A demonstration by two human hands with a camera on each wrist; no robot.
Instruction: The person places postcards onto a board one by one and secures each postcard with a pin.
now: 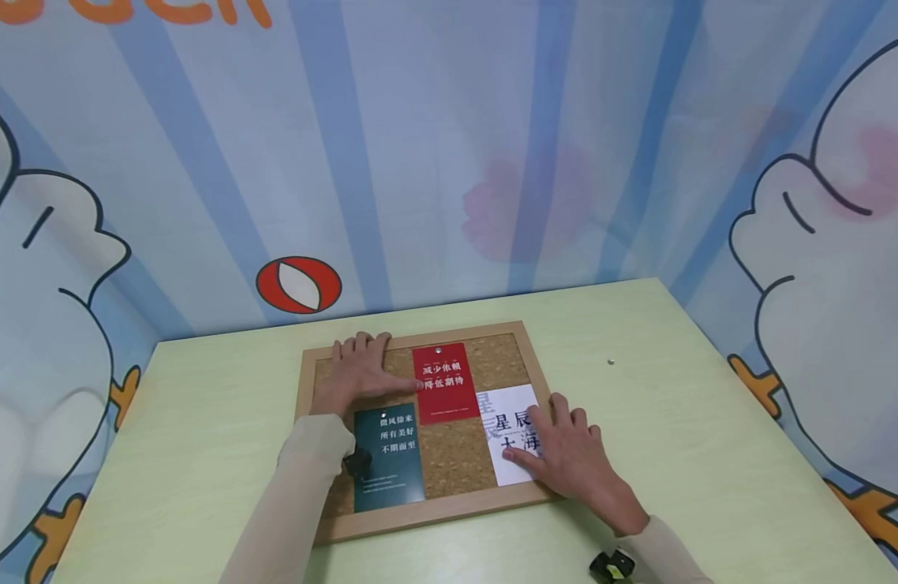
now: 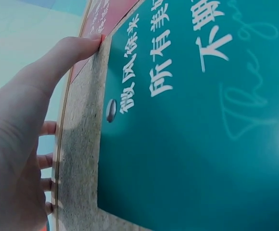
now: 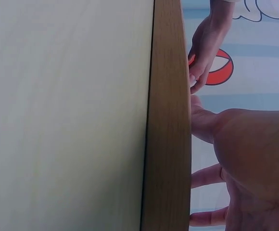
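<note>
A wood-framed cork board lies on the table with three cards on it. My left hand spreads over its upper left, fingertips at the top frame edge. Its thumb touches the left edge of the red card. Below that wrist is a dark green card, with a silver pushpin near its top. Another pin sits at the red card's top. My right hand rests, fingers spread, on the right part of a white card and the frame's right side, covering some print.
A small loose pin lies on the pale table, right of the board. Behind the table hangs a blue striped cloth backdrop with cartoon figures, which also flanks both sides.
</note>
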